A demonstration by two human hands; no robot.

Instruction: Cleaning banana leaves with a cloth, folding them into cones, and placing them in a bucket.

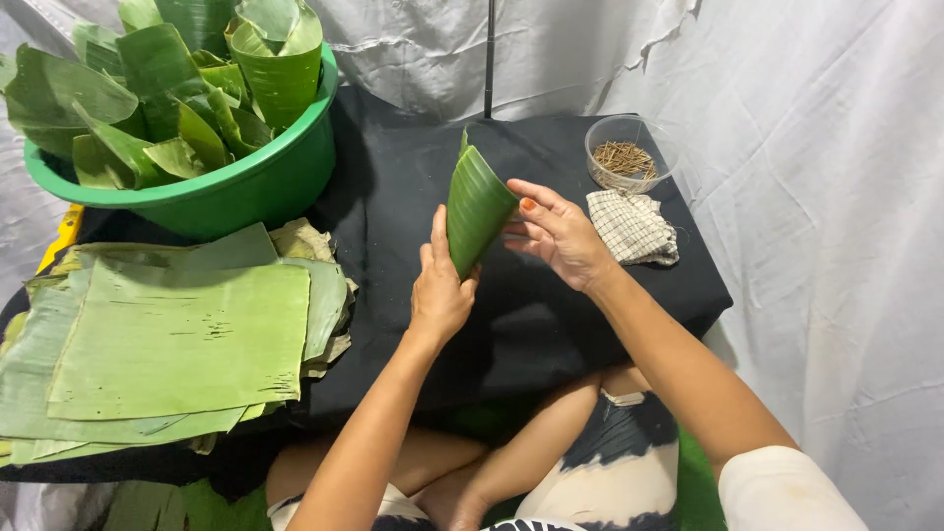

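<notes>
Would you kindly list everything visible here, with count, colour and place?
Leaf cone: one, green, held over the table centre.
Flat leaves: a stack, green, left on the table.
Basin: one, green, back left, full of rolled leaves.
Bowl: one, clear, back right, holding brown sticks.
Cloth: one, checked white, beside the bowl.
Table: one, black cover.
Backdrop: white sheeting, behind and right.
Left hand: grip on the cone's lower edge.
Right hand: grip on the cone's right side.
</notes>
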